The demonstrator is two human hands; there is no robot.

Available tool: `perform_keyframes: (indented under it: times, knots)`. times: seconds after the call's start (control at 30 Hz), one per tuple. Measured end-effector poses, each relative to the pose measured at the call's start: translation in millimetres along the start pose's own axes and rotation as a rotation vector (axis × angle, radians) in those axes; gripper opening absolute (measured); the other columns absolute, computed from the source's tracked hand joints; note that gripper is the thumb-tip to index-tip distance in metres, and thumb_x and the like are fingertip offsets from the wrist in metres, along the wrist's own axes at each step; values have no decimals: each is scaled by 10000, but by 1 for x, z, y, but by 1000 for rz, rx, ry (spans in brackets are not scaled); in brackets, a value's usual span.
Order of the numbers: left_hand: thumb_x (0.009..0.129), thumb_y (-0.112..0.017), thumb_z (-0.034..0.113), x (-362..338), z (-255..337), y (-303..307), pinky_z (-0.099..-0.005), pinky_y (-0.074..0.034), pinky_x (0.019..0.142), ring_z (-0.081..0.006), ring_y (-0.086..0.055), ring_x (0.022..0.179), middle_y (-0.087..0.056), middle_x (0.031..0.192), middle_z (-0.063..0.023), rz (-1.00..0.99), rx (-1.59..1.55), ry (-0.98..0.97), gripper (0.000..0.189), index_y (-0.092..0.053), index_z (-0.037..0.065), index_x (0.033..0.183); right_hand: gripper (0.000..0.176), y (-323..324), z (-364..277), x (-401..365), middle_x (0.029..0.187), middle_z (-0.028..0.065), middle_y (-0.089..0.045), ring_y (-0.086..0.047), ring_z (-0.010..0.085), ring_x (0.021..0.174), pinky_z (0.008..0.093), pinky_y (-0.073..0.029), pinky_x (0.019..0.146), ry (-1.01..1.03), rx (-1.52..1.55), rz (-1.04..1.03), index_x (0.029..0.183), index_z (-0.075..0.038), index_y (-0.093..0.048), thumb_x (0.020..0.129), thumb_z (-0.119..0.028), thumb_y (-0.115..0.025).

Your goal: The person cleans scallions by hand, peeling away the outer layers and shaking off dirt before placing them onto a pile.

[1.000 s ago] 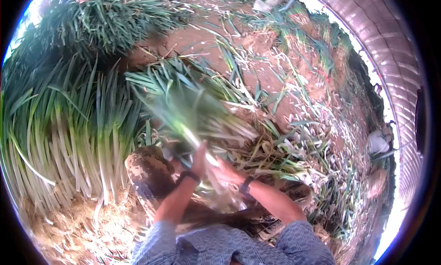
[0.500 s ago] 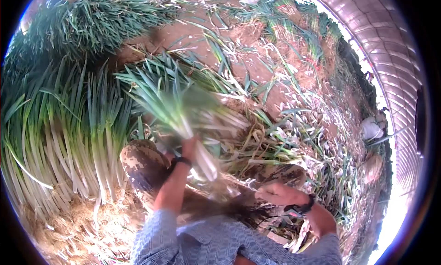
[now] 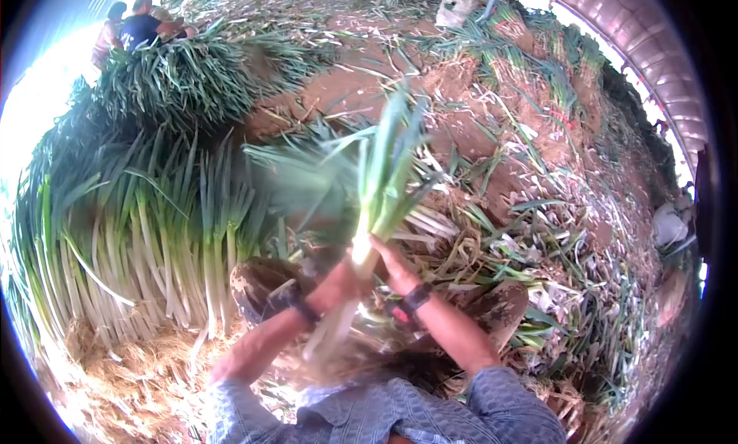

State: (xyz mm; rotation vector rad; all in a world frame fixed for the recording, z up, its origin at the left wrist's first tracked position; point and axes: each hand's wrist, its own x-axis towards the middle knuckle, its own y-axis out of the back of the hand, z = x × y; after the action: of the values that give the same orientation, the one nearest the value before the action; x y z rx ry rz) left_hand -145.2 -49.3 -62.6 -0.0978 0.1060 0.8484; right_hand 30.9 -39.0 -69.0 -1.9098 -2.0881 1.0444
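Observation:
A bunch of large green onions (image 3: 378, 194) stands nearly upright in front of me, leafy tops pointing away. My left hand (image 3: 340, 282) is closed around its white stems. On the other side, my right hand (image 3: 393, 266) presses against the same bunch, thumb and fingers round it. Roots and lower stems hang blurred above my lap. To the left, a thick row of green onions (image 3: 146, 244) leans with white stems and roots toward me. More green onions (image 3: 430, 222) lie on the ground just beyond my hands.
Trimmed leaves and peelings (image 3: 553, 298) cover the ground to the right. A second heap of green onions (image 3: 177, 83) lies at the back left, with people (image 3: 142, 25) behind it. Tied bundles (image 3: 511, 29) and a white sack (image 3: 457, 9) are farther back. Bare soil (image 3: 330, 86) shows between.
The bunch has swung right and more upright in my left hand. My right hand has come in from the right and joined it on the stems. My view has tilted up slightly.

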Motion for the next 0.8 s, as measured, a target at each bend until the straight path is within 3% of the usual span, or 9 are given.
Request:
perform_keyframes:
  times: [0.1, 0.17, 0.33, 0.37, 0.4, 0.43, 0.5, 0.7, 0.8]
  knots:
    - [862, -732, 210, -25, 44, -20, -398, -611, 756, -326, -686, 905, -630, 1082, -262, 104, 670, 325, 806, -228, -50, 1434, 429, -27, 15, -16, 1035, 99, -618, -652, 232, 933, 402, -543, 881, -10, 338, 61, 1228, -31, -486, 927, -258, -692]
    - [843, -762, 350, -38, 11, -23, -448, -608, 771, -387, -678, 939, -606, 1127, -304, 70, 670, 4, 979, -131, -51, 1475, 385, -6, 42, -13, 996, 103, -632, -653, 225, 893, 396, -548, 868, -118, 520, 73, 1205, -29, -497, 933, -230, -680]
    - [733, -852, 451, -36, 34, -61, -448, -549, 927, -352, -618, 1110, -578, 1268, -220, -143, 271, 186, 1051, -261, -7, 1472, 301, 39, 86, -32, 914, 95, -640, -649, 196, 827, 343, -547, 743, -63, 379, 88, 1094, -9, -576, 982, -285, -542]
    - [710, -861, 489, -35, 21, -65, -426, -533, 951, -331, -604, 1139, -577, 1278, -206, -197, 117, 180, 1045, -320, -6, 1455, 289, 63, 117, -34, 871, 84, -644, -645, 184, 742, 336, -551, 692, 315, -147, 26, 1039, -29, -591, 984, -302, -514]
    - [750, -843, 272, -46, -4, -64, -299, -561, 753, -186, -641, 968, -646, 1075, -146, -154, 99, 405, 678, -518, -15, 1272, 311, 49, 95, -52, 847, 60, -622, -630, 170, 732, 339, -543, 693, 35, 169, 13, 1014, -59, -588, 988, -352, -486]
    - [631, -872, 598, -52, -56, -59, -420, -516, 929, -307, -606, 1114, -590, 1248, -206, -114, 497, 440, 1120, -382, -18, 1428, 327, 58, 108, -53, 867, 48, -605, -621, 164, 765, 338, -534, 701, -70, 283, -36, 1008, -81, -580, 980, -394, -486]
    - [678, -839, 560, -73, -10, -73, -418, -533, 849, -284, -644, 1032, -638, 1138, -225, -94, 594, 678, 979, -467, -41, 1354, 292, 34, 90, -67, 844, 47, -607, -608, 175, 751, 328, -509, 701, -32, 245, 128, 987, -83, -596, 934, -366, -553]
    - [810, -706, 185, -134, 26, -61, -326, -535, 675, -206, -669, 782, -677, 972, -122, 215, 299, -35, 645, -442, -3, 1368, 389, -33, 37, -55, 858, 86, -610, -614, 208, 743, 350, -539, 684, 103, 202, 129, 1058, -5, -573, 867, -321, -694]
    - [820, -702, 148, -156, 67, -39, -260, -535, 518, -130, -650, 731, -661, 951, -102, 331, -19, -13, 727, -352, 43, 1448, 463, -132, -31, -64, 927, 113, -622, -630, 222, 794, 361, -556, 711, 258, 10, -127, 1134, 43, -550, 863, -295, -713]
